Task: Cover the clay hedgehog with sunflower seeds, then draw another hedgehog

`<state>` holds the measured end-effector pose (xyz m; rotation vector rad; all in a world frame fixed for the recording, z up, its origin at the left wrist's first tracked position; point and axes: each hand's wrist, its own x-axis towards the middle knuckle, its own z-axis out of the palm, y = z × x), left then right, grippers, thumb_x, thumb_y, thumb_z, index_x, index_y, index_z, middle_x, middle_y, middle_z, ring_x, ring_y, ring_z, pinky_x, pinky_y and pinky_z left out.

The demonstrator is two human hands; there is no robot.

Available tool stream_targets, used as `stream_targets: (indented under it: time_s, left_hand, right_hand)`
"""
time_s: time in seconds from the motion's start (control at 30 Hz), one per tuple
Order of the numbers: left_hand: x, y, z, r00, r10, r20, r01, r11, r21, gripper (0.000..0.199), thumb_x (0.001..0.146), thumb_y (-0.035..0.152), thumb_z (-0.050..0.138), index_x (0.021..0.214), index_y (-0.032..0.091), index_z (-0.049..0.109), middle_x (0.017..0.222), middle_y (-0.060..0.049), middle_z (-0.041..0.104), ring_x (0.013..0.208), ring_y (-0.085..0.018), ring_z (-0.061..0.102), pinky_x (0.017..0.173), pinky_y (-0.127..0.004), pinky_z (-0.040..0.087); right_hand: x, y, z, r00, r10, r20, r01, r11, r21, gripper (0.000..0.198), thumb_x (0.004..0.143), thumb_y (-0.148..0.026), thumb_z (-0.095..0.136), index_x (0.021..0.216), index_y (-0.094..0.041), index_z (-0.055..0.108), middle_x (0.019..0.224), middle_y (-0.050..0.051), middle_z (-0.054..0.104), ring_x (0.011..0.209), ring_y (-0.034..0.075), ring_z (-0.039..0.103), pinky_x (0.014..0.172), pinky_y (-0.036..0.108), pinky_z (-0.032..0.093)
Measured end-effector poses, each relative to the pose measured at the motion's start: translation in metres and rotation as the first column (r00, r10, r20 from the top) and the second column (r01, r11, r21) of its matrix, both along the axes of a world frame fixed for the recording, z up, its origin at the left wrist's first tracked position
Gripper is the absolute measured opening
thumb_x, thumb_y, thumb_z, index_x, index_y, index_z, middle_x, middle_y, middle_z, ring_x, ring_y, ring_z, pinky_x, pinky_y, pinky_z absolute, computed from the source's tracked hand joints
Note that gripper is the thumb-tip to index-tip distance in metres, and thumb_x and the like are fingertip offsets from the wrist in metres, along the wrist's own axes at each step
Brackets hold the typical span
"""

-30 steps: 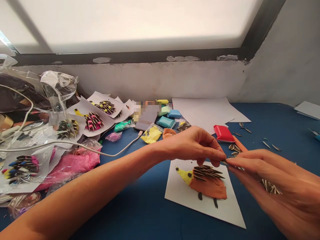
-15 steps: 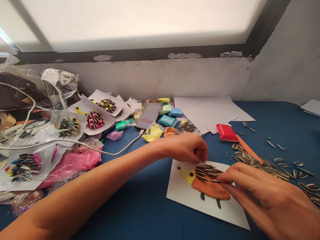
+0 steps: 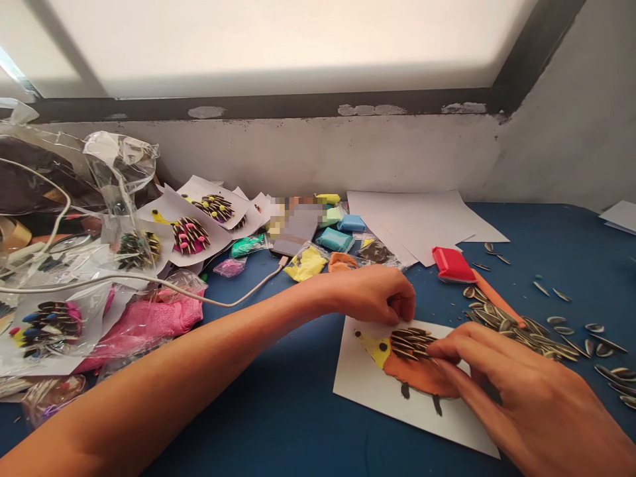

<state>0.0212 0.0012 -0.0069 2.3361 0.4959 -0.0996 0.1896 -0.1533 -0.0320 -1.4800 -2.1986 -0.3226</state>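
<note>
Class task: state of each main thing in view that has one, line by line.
Orange hedgehog: back partly seeded
White paper: flat beneath it
Left hand: fingers curled at the paper's far edge
Right hand: fingertips together at the hedgehog's back
Sunflower seeds: loose, heaped and scattered
Red packet: wrapped
Pink-dotted hedgehog: back seed-covered

Dark-framed window (image 3: 298,43), pale and brightly lit, across the top of the picture; grey-white wall (image 3: 298,149) below and at upper right; blue bench (image 3: 278,411) spanning the lower half.
</note>
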Motion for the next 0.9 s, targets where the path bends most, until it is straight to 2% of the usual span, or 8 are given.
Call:
stream_targets:
  time_s: [0.17, 0.37, 0.67, 0.9]
  left_hand:
    - [-0.0002, 0.0011, -0.0020, 1.000, -0.005, 0.002, 0.005, 1.000, 0.003, 0.020, 0.080, 0.006, 0.061, 0.095, 0.014, 0.073, 0.081, 0.001, 0.069, 0.071, -0.010, 0.059, 0.058, -0.019, 0.039]
    - [0.0003, 0.0023, -0.0039, 1.000, -0.023, 0.019, 0.023, 1.000, 0.011, 0.021, 0.079, 0.006, 0.060, 0.095, 0.014, 0.073, 0.082, 0.001, 0.069, 0.073, -0.010, 0.059, 0.059, -0.019, 0.040]
    - [-0.0002, 0.0001, -0.0006, 1.000, -0.011, -0.002, 0.011, 0.999, 0.032, 0.024, 0.078, 0.009, 0.060, 0.095, 0.016, 0.075, 0.087, 0.000, 0.073, 0.077, -0.012, 0.063, 0.067, -0.021, 0.043]
    - [0.0010, 0.0004, -0.0017, 1.000, -0.011, -0.006, 0.011, 0.999, 0.031, 0.025, 0.077, 0.007, 0.060, 0.096, 0.015, 0.075, 0.085, 0.000, 0.073, 0.074, -0.011, 0.062, 0.067, -0.020, 0.044]
  right_hand:
    - [-0.0040, 0.0001, 0.0012, 1.000, -0.002, -0.026, 0.001, 1.000, -0.026, 0.035, 0.104, -0.037, 0.040, 0.082, -0.027, 0.067, 0.075, -0.002, 0.069, 0.057, 0.010, 0.067, 0.048, 0.021, 0.049]
    - [-0.0097, 0.0007, 0.0070, 1.000, -0.001, -0.021, 0.000, 0.999, -0.049, 0.049, 0.103, -0.053, 0.038, 0.081, -0.027, 0.073, 0.075, 0.000, 0.070, 0.054, 0.012, 0.067, 0.042, 0.023, 0.045]
    - [-0.0058, -0.0011, 0.0019, 1.000, -0.020, -0.003, 0.019, 0.983, -0.184, 0.044, 0.103, -0.045, 0.039, 0.085, -0.026, 0.074, 0.077, 0.003, 0.070, 0.058, 0.014, 0.065, 0.049, 0.024, 0.046]
    - [-0.0068, -0.0008, 0.0040, 1.000, -0.025, 0.014, 0.027, 0.981, -0.190, 0.041, 0.102, -0.041, 0.040, 0.083, -0.026, 0.073, 0.078, 0.003, 0.070, 0.058, 0.013, 0.065, 0.049, 0.024, 0.046]
